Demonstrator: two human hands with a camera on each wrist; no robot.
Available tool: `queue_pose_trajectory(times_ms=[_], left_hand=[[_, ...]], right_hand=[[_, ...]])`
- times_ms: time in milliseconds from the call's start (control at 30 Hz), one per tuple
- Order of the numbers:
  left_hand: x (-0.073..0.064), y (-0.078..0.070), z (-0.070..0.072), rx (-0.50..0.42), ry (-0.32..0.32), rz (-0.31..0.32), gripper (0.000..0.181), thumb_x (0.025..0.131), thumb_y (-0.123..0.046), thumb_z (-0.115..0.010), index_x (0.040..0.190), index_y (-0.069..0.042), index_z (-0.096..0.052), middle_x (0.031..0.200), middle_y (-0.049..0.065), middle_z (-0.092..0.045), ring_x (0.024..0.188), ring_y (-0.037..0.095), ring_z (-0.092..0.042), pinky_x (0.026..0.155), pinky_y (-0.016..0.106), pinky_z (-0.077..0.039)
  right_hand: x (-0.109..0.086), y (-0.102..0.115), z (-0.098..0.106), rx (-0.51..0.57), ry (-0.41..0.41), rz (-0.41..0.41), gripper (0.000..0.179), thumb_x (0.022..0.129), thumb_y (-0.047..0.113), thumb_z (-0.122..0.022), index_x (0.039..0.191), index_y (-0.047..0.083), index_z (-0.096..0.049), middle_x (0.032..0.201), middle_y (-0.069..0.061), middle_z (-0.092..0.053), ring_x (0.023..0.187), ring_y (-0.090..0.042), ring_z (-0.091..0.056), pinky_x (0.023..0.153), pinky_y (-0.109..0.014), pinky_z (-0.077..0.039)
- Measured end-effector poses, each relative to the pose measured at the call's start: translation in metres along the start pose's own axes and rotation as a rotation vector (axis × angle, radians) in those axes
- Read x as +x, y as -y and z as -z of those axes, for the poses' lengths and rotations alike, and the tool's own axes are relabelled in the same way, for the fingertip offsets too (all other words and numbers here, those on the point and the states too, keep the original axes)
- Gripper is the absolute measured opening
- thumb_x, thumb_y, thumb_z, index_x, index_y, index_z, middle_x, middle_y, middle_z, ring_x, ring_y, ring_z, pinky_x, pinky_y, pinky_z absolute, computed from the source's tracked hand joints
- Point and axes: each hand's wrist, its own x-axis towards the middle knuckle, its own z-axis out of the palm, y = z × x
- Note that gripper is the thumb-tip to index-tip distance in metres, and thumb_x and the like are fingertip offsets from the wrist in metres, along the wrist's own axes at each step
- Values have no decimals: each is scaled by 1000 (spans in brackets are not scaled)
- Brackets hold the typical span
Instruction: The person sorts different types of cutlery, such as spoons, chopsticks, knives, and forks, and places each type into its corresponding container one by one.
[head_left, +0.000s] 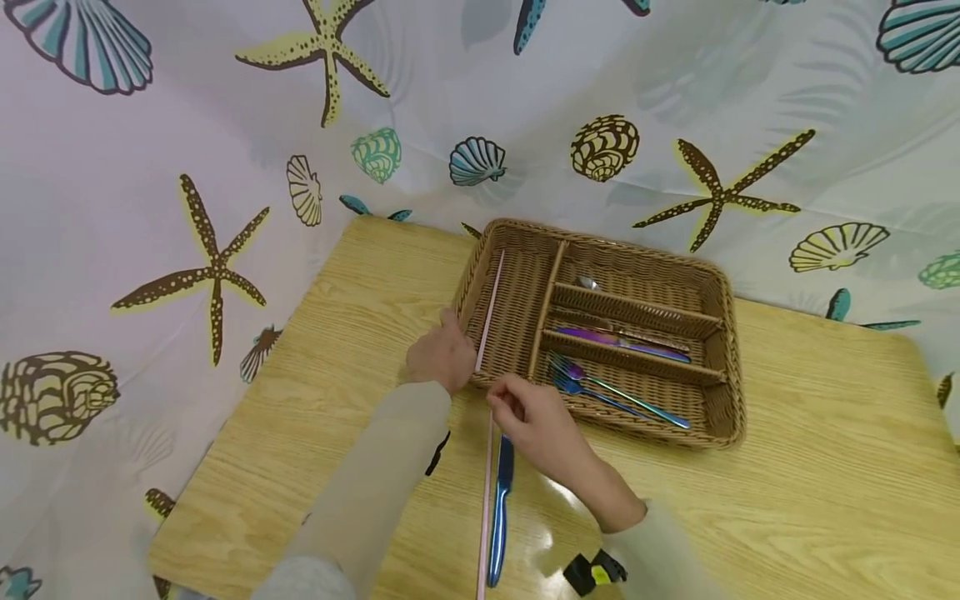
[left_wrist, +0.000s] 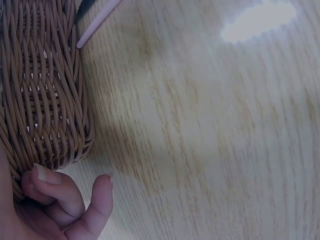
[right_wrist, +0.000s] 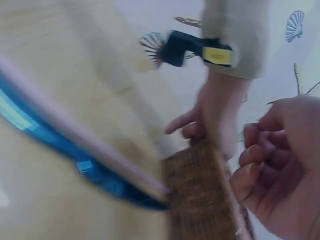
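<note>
My left hand point(head_left: 441, 354) grips the front left corner of the brown wicker cutlery tray point(head_left: 637, 237), its fingers point(left_wrist: 62, 192) bent close against the weave. Just over the tray's front rim, my right hand point(head_left: 536, 421) hovers with loosely curled fingers point(right_wrist: 252, 155) and nothing visible in them. One thin pink stick point(head_left: 491, 312), like a chopstick, lies lengthwise in the tray's left compartment. On the table below the right hand, a second pink stick point(head_left: 486, 508) lies beside a shiny blue knife point(head_left: 499, 517). Their far ends reach the tray's front wall.
In the tray's right compartments are blue and purple forks point(head_left: 592, 383), a purple-blue knife point(head_left: 626, 343) and a spoon point(head_left: 587, 283) at the back. The wooden table point(head_left: 825, 433) meets a shell-patterned curtain point(head_left: 525, 100) behind and at the left.
</note>
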Motion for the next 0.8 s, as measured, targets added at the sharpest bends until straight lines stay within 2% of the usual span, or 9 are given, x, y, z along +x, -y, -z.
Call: queue_pose_trajectory(times_ms=[67, 167, 267, 333, 500, 700, 800], left_hand=[[0, -1, -1, -6, 2, 0, 45, 107, -31, -34, 140, -1, -32, 57, 5, -55, 40, 15, -41, 37, 30, -30], [0, -1, -1, -23, 9, 12, 43, 107, -31, -33, 138, -2, -33, 57, 5, -55, 39, 15, -40, 37, 30, -29], [-1, -2, 0, -31, 26, 18, 48, 107, -30, -32, 144, -1, -27, 57, 6, -56, 39, 16, -40, 37, 31, -29], [-1, -1, 1, -26, 34, 19, 52, 107, -31, -32, 148, 0, -23, 56, 6, -56, 39, 16, -40, 38, 31, -29], [-2, 0, 2, -13, 34, 18, 56, 107, -30, -32, 151, 1, -20, 55, 6, -56, 39, 16, -40, 39, 30, -29], [-2, -1, 0, -20, 16, 5, 48, 106, -29, -34, 144, 1, -28, 59, 7, -58, 41, 18, -44, 40, 32, -31], [-2, -2, -1, -18, 18, -1, 49, 106, -30, -34, 144, 0, -28, 59, 8, -58, 42, 19, -46, 40, 32, -32]], right_hand=[[-17, -6, -5, -52, 46, -51, 13, 100, 12, -56, 93, 12, -67, 66, 7, -58, 51, -3, -44, 50, -22, -41], [-38, -17, -14, -115, 144, -132, 18, 99, 15, -57, 83, 13, -65, 58, 11, -48, 47, -1, -36, 46, -19, -34], [-54, -27, -22, -132, 240, -198, 30, 100, 22, -59, 70, 16, -58, 52, 11, -39, 44, -2, -30, 42, -17, -26], [-61, -30, -26, -135, 270, -224, 37, 99, 26, -61, 64, 17, -52, 51, 11, -36, 43, -3, -29, 41, -16, -23], [-68, -31, -36, -213, 259, -256, 43, 95, 29, -66, 58, 20, -46, 52, 11, -36, 44, -3, -31, 41, -19, -25], [-68, -28, -39, -335, 239, -328, 52, 89, 36, -69, 51, 22, -37, 49, 12, -29, 44, -5, -26, 42, -24, -22], [-68, -25, -40, -384, 236, -354, 52, 86, 37, -67, 48, 23, -34, 48, 12, -28, 44, -6, -25, 41, -26, -22]])
